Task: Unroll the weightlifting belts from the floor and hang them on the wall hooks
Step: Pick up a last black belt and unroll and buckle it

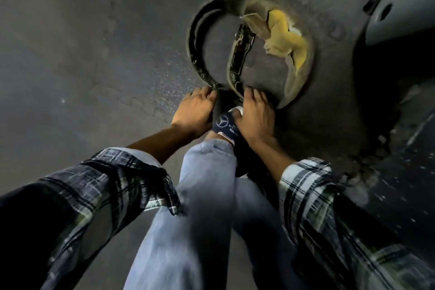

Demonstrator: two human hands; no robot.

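A dark weightlifting belt [196, 37] stands on its edge on the grey floor, curled into a wide loop ahead of me. Its torn lining shows yellow foam [286, 37] on the right side, and a metal buckle [240, 52] sits inside the loop. My left hand [196, 110] grips the belt's near left end with closed fingers. My right hand [255, 113] presses down on the near right part of the loop, fingers curled over its edge. Both arms reach down from plaid sleeves.
My foot in a dark slipper [227, 125] with a star logo sits between my hands, jeans leg below it. A grey metal frame piece [397, 14] rises at the upper right. Dark debris [367, 160] lies on the floor at the right.
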